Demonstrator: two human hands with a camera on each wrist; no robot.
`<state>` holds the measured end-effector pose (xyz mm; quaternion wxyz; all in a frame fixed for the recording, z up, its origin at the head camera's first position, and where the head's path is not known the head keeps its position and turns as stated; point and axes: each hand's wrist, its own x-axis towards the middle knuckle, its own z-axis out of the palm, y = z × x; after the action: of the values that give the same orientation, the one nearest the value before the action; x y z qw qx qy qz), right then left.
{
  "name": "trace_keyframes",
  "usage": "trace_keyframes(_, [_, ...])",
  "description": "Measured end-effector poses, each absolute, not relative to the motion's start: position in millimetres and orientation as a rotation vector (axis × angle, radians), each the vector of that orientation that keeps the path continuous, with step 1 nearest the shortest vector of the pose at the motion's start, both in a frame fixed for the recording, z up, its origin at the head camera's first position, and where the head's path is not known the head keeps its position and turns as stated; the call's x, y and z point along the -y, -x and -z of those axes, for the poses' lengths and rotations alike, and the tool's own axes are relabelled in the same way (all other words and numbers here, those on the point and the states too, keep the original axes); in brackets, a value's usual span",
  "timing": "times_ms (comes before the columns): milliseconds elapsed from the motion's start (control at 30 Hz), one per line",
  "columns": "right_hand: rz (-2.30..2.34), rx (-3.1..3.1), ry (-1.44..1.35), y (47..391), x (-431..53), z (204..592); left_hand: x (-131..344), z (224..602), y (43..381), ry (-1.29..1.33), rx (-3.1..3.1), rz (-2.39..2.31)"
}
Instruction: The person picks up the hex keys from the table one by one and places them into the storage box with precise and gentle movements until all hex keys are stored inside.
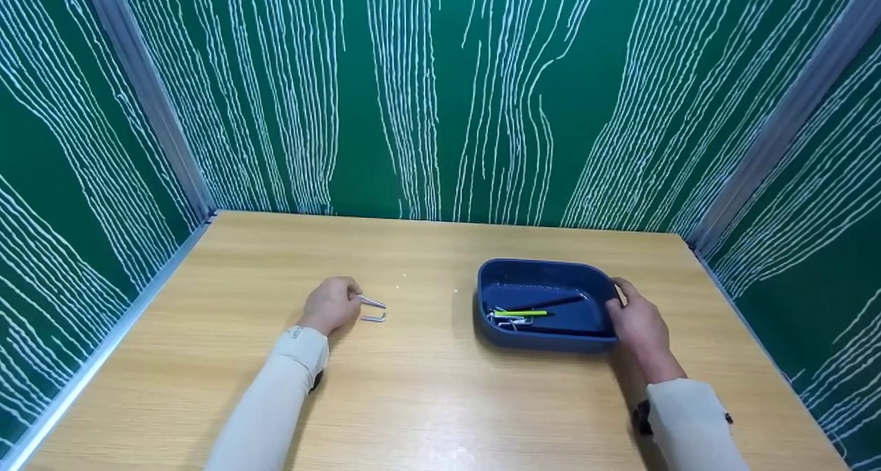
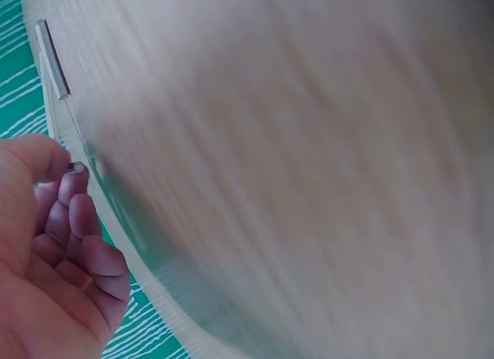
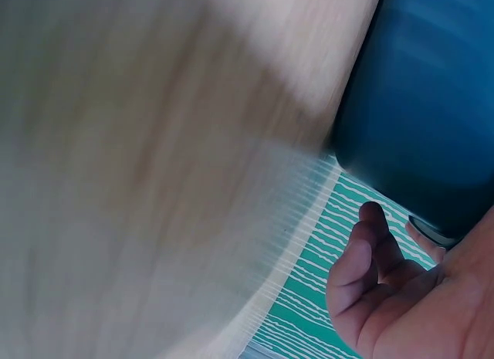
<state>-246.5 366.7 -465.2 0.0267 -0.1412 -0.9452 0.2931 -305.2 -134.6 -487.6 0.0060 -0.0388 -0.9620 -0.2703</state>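
Note:
My left hand [image 1: 332, 304] pinches a thin silver hex key [image 1: 372, 301] between thumb and fingertips; the fingers hide one end of it. Just below, an L-shaped hex key [image 1: 374, 318] lies on the table. In the left wrist view, a metal rod [image 2: 52, 58] shows beyond the left hand [image 2: 58, 259], whose other fingers are loosely curled. My right hand [image 1: 641, 323] grips the right end of a dark blue box [image 1: 550, 343], thumb over the rim. Inside the box are a yellow-green pen [image 1: 523, 313], dark slender items and several hex keys [image 1: 515, 322].
The wooden table [image 1: 413, 388] meets green, white-lined walls [image 1: 447, 113] at its back and sides. Grey posts [image 1: 151, 92] stand in the back corners. A few tiny pale specks dot the table between the left hand and the box.

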Motion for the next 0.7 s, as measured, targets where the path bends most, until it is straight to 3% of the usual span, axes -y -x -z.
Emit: trace_keyframes(700, [-0.867,2.923,0.424,247.2,-367.1,465.8,135.0,482.7,303.3,0.059,2.893,1.014])
